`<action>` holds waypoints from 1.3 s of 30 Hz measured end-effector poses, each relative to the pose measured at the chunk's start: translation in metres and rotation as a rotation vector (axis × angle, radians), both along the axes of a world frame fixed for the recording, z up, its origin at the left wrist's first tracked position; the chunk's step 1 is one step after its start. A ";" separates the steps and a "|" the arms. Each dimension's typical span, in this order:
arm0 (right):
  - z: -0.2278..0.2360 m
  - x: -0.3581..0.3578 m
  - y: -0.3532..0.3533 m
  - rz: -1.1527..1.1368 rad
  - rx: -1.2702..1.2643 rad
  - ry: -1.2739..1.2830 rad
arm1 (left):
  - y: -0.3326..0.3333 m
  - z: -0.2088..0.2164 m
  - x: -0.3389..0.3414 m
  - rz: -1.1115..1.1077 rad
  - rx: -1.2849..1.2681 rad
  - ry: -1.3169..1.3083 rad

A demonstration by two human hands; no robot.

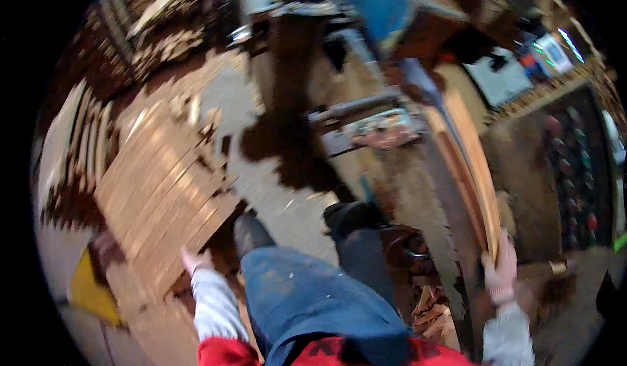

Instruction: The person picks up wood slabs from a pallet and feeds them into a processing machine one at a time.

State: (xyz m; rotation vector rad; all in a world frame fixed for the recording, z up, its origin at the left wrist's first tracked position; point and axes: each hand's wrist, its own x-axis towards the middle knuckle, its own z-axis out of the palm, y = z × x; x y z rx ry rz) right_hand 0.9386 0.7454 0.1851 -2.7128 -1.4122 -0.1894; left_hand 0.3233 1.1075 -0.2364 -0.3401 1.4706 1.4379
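Note:
My right hand (pixel 501 274) is closed round the near end of long, narrow wooden boards (pixel 482 170). They run away from me along the right side of a machine-like bench (pixel 405 176). At least two lengths show, one pale and one darker. My left hand (pixel 196 260) is at the near right edge of a broad stack of flat boards (pixel 157 183), laid side by side. Motion blur smears its fingers, so whether they grip a board is unclear. Both forearms wear light grey sleeves, red higher up.
A metal fixture (pixel 372 127) crosses the bench ahead. More boards (pixel 81 144) stand stacked at far left, beside a yellow object (pixel 91 291). Wood scraps (pixel 431 310) lie low beside my legs. A blue box-like object (pixel 385 10) is at the back. Chips litter the grey floor (pixel 261 189).

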 end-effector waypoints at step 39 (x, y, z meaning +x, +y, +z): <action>-0.037 0.046 0.006 0.481 -0.007 -0.074 | -0.062 0.211 0.222 -0.693 0.469 0.032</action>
